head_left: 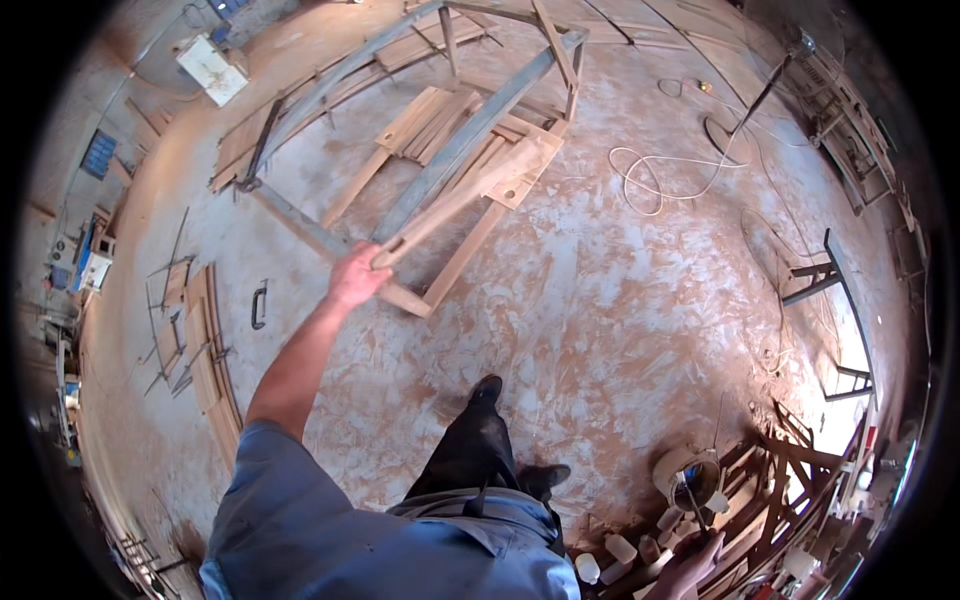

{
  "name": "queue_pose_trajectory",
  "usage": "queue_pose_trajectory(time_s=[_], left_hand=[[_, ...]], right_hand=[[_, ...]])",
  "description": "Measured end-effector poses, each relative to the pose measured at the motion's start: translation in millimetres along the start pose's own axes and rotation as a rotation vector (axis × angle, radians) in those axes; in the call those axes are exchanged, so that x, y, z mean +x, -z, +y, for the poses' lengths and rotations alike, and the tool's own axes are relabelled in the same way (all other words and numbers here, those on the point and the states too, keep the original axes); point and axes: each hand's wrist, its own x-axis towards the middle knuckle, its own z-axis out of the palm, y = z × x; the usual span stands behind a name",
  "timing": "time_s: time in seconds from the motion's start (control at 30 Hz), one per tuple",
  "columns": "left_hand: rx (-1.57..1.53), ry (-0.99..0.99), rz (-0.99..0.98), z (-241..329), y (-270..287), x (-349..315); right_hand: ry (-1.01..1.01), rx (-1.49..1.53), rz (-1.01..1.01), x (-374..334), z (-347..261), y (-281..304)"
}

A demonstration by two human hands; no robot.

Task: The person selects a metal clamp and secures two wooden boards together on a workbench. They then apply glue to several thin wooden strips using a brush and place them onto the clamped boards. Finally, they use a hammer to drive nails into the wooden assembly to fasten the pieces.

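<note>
My left hand (358,277) is closed round the near end of a long pale wooden board (465,195). From my hand the board slants away to the upper right, above a wooden frame piece (465,262) and a grey metal stand (480,135). At the lower right, my right hand (697,566) is closed on a thin stick (692,508), perhaps a brush handle. The stick's far end reaches into a round pale bucket (660,472). What that end looks like inside the bucket cannot be made out.
White plastic bottles (620,547) and stacked dark wood strips (745,480) crowd the bucket. A black clamp (259,305) and long planks (200,335) lie on the floor to the left. A pale cable (655,160) loops across the floor at the far right, beyond a dark metal trestle (848,300).
</note>
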Motion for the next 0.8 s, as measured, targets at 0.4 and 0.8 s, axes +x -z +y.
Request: queue_pose_trajectory(time_s=[0.4, 0.8], left_hand=[[0.118, 0.243, -0.129, -101.2, -20.4, 108.0], [0.196, 0.066, 0.144, -31.5, -18.0, 136.4]], right_hand=[[0.050, -0.006, 0.067, -6.3, -51.4, -76.9], [-0.007, 0.157, 0.248, 82.4, -29.0, -51.0]])
